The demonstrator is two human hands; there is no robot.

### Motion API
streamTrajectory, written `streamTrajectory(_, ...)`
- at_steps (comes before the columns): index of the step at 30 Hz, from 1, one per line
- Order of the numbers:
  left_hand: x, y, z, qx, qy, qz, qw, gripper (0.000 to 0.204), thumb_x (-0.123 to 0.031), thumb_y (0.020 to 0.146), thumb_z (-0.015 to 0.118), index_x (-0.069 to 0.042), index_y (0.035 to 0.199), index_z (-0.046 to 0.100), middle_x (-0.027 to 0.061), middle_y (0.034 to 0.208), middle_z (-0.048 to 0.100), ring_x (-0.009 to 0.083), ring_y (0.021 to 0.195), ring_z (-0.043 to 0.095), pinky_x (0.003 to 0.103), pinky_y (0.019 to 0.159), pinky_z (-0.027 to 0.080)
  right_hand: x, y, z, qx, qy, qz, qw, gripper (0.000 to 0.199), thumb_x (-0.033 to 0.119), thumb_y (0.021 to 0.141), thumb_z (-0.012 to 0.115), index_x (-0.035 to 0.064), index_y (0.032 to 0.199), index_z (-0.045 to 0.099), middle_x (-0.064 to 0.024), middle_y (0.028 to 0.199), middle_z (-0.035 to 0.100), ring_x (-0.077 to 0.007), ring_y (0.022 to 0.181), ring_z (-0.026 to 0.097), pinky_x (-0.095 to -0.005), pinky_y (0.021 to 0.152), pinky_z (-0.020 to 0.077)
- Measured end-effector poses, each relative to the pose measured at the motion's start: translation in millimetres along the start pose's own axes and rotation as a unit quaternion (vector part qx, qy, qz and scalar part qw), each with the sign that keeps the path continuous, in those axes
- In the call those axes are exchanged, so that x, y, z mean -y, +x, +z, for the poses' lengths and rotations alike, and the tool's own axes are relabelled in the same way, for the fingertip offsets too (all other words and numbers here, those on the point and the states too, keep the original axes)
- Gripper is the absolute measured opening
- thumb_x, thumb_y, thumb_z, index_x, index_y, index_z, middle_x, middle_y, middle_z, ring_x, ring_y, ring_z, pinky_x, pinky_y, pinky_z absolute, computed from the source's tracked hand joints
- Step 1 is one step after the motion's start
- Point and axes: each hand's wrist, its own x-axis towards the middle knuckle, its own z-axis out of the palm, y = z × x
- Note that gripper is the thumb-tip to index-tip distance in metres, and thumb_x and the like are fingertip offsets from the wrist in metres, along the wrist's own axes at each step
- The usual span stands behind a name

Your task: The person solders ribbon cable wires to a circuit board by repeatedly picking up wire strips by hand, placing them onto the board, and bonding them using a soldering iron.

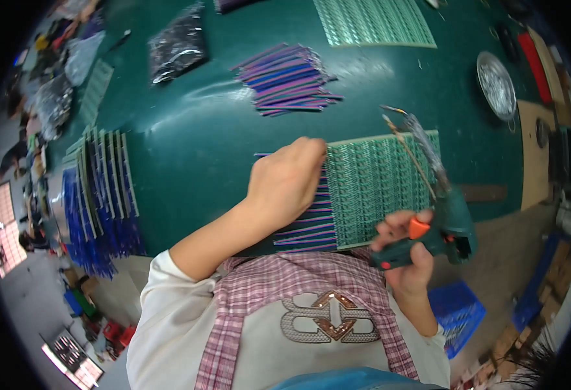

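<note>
A green panel of small circuit boards (pixel 380 172) lies in front of me near the table's front edge. Several striped blue, pink and green wires (pixel 308 232) stick out from its left edge. My left hand (pixel 289 175) is closed at the panel's upper left corner; a wire end (pixel 261 155) shows on its far side, while the fingertips are mostly hidden. My right hand (pixel 409 253) grips a dark green soldering gun (pixel 453 224) with an orange trigger. Its metal tip and a thin feed tube point up and left above the panel's right part.
Beyond the panel lies a pile of cut wires (pixel 289 81), with a bag of dark parts (pixel 179 45) to its left. Another green panel (pixel 376 21) is at the far side. Wired panels (pixel 103 175) stand left; a metal bowl (pixel 496 84) sits right. A blue crate (pixel 454 315) is below.
</note>
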Motion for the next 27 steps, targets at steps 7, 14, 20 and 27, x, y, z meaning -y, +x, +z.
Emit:
streamTrajectory(7,6.2,-14.9,6.1,-0.013,-0.084,-0.013,0.996,0.013,0.003,0.091,0.06,0.002,0.104,0.06,0.0167,0.093,0.063,0.03,0.079,0.066,0.034,0.07,0.052,-24.1,-10.0,-9.2,0.02,0.04,0.025,0.999,0.042,0.023,0.086,0.071,0.0127,0.121,0.05,-0.0193,0.145,0.044,-0.0374,0.137,0.044,-0.057,0.116,0.0322)
streamTrajectory(14,6.3,15.4,-0.3,0.015,-0.054,0.029,0.998,0.017,0.008,0.091,0.056,0.003,0.107,0.061,0.0149,0.091,0.063,0.0263,0.08,0.066,0.033,0.073,0.052,-11.9,-5.3,-11.6,0.002,0.016,-0.013,1.0,0.044,0.024,0.084,0.074,0.0129,0.12,0.051,-0.0205,0.137,0.049,-0.0362,0.13,0.051,-0.0554,0.113,0.0364)
streamTrajectory(20,6.7,8.0,-4.1,0.026,-0.155,-0.086,0.984,0.017,0.002,0.096,0.056,0.002,0.113,0.057,0.011,0.091,0.067,0.0158,0.073,0.063,0.028,0.066,0.05,-14.8,-10.7,-8.6,-0.028,-0.025,-0.023,0.999,0.045,0.023,0.083,0.073,0.0104,0.121,0.052,-0.0204,0.133,0.053,-0.0355,0.127,0.053,-0.0541,0.113,0.0364)
streamTrajectory(27,10.1,15.4,-24.8,0.078,-0.384,-0.209,0.896,0.018,-0.001,0.096,0.061,0.0,0.114,0.058,0.0037,0.091,0.069,0.0071,0.08,0.06,0.021,0.073,0.048,-2.1,-13.4,-1.2,-0.058,-0.043,0.041,0.997,0.046,0.021,0.085,0.071,0.0047,0.122,0.05,-0.0221,0.114,0.063,-0.0333,0.101,0.067,-0.0489,0.094,0.053)
